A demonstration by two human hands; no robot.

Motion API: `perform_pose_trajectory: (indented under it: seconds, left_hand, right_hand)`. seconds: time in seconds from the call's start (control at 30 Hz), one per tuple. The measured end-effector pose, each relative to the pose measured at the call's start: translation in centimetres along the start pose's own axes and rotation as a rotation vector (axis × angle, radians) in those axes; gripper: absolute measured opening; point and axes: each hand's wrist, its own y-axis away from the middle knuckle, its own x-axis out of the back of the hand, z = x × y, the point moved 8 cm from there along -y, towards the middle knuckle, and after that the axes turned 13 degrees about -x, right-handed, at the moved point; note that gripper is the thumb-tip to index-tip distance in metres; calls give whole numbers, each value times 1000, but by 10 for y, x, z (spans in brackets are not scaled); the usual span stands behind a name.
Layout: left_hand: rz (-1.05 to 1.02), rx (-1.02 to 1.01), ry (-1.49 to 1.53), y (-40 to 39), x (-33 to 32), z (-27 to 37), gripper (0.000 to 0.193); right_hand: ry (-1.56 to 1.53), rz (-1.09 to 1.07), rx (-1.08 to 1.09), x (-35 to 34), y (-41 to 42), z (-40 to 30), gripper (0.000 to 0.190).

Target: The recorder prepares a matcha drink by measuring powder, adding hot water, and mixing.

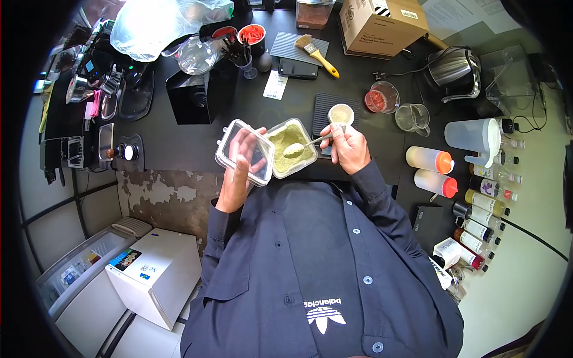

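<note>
My left hand point(240, 172) holds a clear plastic lid point(250, 154) tilted up, its fingers visible through the plastic. Right beside the lid, an open clear plastic container point(312, 159) holds pale green powder point(278, 151). Between my right hand's point(350, 150) fingers is a metal spoon point(318, 139), its bowl heaped with the powder over the container. Just beyond that hand, a small white cup point(341, 112) stands on a black ribbed scale point(323, 105). What supports the container from below is hidden.
Right of the cup are a clear cup with red contents point(382, 97), a glass jug point(411, 120) and two squeeze bottles point(427, 159). An electric kettle point(454, 71) and several bottles line the right side. Farther back lie a yellow-handled brush point(318, 56) and a cardboard box point(380, 31).
</note>
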Motion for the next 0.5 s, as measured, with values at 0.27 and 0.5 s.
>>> perform_pose_trajectory:
  seconds: [0.27, 0.5]
  left_hand:
    - [0, -62, -53, -9, -5, 1, 110]
    - [-1, -37, -71, -14, -2, -2, 112]
  right_hand:
    - [-21, -18, -23, 0, -12, -6, 37]
    - [-61, 4, 18, 13, -20, -19, 37]
